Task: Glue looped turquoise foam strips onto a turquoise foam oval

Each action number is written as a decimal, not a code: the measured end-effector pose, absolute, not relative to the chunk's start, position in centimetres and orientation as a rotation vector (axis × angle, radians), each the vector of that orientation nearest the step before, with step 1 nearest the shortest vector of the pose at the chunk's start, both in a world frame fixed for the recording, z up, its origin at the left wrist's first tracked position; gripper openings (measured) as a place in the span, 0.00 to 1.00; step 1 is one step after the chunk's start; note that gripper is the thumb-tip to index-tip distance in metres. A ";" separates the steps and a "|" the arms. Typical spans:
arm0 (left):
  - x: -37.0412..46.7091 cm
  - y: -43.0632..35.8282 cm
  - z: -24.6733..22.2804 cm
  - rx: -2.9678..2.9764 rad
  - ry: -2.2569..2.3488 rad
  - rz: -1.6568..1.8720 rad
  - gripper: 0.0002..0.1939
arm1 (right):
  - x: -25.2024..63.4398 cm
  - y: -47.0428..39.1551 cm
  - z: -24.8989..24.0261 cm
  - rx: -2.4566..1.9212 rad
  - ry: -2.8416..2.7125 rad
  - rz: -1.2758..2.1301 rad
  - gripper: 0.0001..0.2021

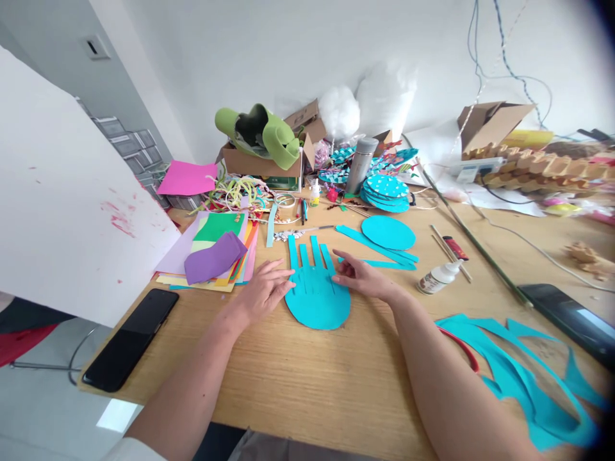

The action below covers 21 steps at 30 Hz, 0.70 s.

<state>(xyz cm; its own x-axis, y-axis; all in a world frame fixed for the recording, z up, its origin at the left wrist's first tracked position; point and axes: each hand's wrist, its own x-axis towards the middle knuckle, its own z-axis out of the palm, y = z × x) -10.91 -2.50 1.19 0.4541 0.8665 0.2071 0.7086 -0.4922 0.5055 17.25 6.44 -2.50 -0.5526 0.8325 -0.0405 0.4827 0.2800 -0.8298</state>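
Blue paper disc [318, 312] lies flat on the wooden table [288, 378], between both hands; four blue strips [304, 255] stick out past its far edge. Can't tell whether they're glued, slotted through or just laid on.

Left hand [259, 291]: fingers loosely spread, tips at the disc's left edge, no pinch. Right hand [361, 278]: thumb and index apart, a fairly wide gap, beside the rightmost strip; nothing gripped. Whether the right fingertips press on paper or hover is unclear.

Good handling, as judged: left fingertips keep the disc flat with light pressure, right thumb and index nudge one strip at a time, near its base. Spacing looks slightly uneven, so even it up before pressing. Thin paper probably creases if pushed from the far ends. Glue bottle [438, 278] sits right, clear of the forearm; spare strips [375, 247] lie near the right hand.
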 end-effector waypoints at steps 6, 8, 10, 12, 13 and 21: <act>-10.9 -2.5 1.1 2.374 1.365 0.728 0.24 | 17.3 6.4 -2.5 -1.196 -2.134 1.186 0.39; -10.9 -2.5 1.0 2.385 1.362 0.757 0.23 | 17.2 6.3 -2.5 -1.203 -2.116 1.183 0.39; -10.9 -2.4 0.8 2.395 1.355 0.781 0.23 | 17.2 6.3 -2.5 -1.205 -2.088 1.181 0.39; -11.0 -2.4 0.7 2.403 1.352 0.802 0.23 | 17.1 6.3 -2.6 -1.199 -2.061 1.186 0.39; -11.0 -2.3 0.6 2.407 1.352 0.812 0.22 | 17.1 6.3 -2.7 -1.193 -2.050 1.189 0.39; -11.1 -2.3 0.5 2.433 1.383 0.904 0.21 | 16.7 6.1 -2.5 -1.218 -1.997 1.166 0.37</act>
